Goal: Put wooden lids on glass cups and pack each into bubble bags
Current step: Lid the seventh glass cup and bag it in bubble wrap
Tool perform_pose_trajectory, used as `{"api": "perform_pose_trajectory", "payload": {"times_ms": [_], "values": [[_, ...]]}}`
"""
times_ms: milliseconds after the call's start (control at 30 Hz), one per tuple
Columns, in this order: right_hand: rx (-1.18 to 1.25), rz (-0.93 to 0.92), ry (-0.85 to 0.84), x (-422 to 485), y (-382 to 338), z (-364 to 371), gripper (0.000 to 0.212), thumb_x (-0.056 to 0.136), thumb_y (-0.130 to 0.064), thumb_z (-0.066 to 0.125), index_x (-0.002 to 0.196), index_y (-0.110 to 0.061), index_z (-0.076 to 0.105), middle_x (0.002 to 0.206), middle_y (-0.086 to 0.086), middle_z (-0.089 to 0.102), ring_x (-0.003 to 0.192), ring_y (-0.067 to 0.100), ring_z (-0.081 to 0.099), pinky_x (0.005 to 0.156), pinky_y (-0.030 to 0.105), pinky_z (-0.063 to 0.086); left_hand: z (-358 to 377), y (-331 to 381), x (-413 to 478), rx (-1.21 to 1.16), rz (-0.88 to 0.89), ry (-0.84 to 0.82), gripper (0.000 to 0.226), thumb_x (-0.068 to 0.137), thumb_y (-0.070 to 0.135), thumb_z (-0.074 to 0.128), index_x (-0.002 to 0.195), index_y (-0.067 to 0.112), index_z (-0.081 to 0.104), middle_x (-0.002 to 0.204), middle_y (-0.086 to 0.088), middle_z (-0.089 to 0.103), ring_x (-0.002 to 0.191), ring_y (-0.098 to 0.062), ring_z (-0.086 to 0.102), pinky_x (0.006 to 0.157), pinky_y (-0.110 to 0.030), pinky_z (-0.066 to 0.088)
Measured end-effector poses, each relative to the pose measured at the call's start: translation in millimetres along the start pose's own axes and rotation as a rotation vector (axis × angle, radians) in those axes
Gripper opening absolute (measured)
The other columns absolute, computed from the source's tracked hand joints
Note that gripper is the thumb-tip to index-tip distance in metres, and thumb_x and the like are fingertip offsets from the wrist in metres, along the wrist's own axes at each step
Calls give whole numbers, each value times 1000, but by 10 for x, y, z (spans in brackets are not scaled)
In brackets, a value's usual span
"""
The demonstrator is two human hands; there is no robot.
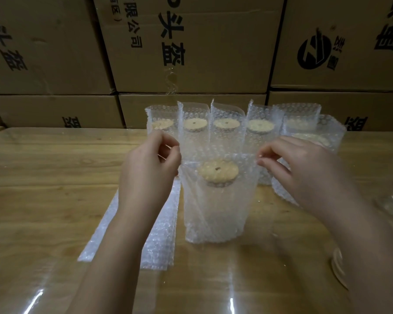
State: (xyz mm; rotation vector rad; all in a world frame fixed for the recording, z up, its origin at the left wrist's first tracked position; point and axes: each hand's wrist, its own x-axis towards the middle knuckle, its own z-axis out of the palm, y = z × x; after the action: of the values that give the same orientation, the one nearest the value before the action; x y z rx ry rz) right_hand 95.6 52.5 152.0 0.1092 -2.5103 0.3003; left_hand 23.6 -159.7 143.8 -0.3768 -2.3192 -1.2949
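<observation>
Clear upright bubble bag holds glass cup w/ round wooden lid. L hand pinches the bag's left top edge, R hand its right. Row of packed bags behind it; flat bag stack at its left.

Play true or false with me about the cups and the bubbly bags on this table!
1. The left hand and the right hand both pinch the top of the nearest bubble bag. True.
2. The cup in that bag has no lid. False: a wooden lid sits on it.
3. More packed cups stand in a row behind it. True.
4. The flat bubble bags lie at the right of the table. False: they lie on the left side, under the left arm.
5. Cardboard boxes are stacked behind the table. True.
</observation>
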Motion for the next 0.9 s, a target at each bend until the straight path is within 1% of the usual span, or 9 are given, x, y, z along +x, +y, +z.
{"api": "perform_pose_trajectory", "payload": {"times_ms": [67,167,233,333,467,567,667,733,900], "values": [[46,14,-27,2,-2,-10,23,86,-34,48,90,-19,65,82,-13,59,76,15,60,74,35,46,-15,-29,16,43,39,-29,16,92,23,57,81,34,55,75,13,63,65,-3,63,64,-41,55],[93,60,-102,0,24,7,32,89,-38,38,105,-26,63,93,-16,55,84,10,56,76,37,49,-110,-31,36,67,230,-113,8,88,36,57,96,39,57,105,18,49,80,3,58,71,-34,55],[105,82,-149,-7,53,44,40,91,-40,30,118,-32,58,103,-14,53,86,10,56,75,40,50,-192,-34,40,99,352,-283,23,85,54,53,106,47,59,121,21,38,94,7,53,76,-27,53],[75,90,-176,-12,101,118,38,97,-31,31,127,-34,54,111,-8,53,87,17,58,74,44,51,-274,-14,24,211,388,-512,45,74,80,43,107,54,59,133,31,30,111,12,43,85,-23,49],[109,96,-125,-6,107,182,38,95,-28,30,121,-31,58,105,-16,50,90,20,58,75,44,51,-287,-1,21,358,411,-462,47,75,71,40,98,40,67,120,24,50,96,10,49,81,-32,53],[154,98,-74,1,130,206,39,93,-34,30,117,-32,60,102,-24,49,91,13,58,77,36,50,-311,-1,38,366,426,-403,46,80,61,39,94,31,71,99,18,60,81,3,56,69,-37,54],[150,102,-75,1,182,227,27,96,-32,41,110,-30,63,89,-30,49,82,4,55,70,28,45,-328,-9,36,362,432,-391,36,83,49,48,93,27,74,90,16,64,73,1,59,65,-38,55],[143,104,-52,2,174,213,27,93,-34,42,105,-26,65,82,-28,52,76,5,57,67,31,49,-326,-11,38,379,441,-362,33,84,46,49,92,27,75,87,15,65,69,0,58,61,-38,54],[140,48,51,8,102,159,27,93,-30,45,100,-17,68,85,-11,63,78,20,64,77,41,50,-312,-44,52,391,493,-224,18,87,33,64,88,21,77,84,11,68,64,-11,60,54,-37,52]]}}
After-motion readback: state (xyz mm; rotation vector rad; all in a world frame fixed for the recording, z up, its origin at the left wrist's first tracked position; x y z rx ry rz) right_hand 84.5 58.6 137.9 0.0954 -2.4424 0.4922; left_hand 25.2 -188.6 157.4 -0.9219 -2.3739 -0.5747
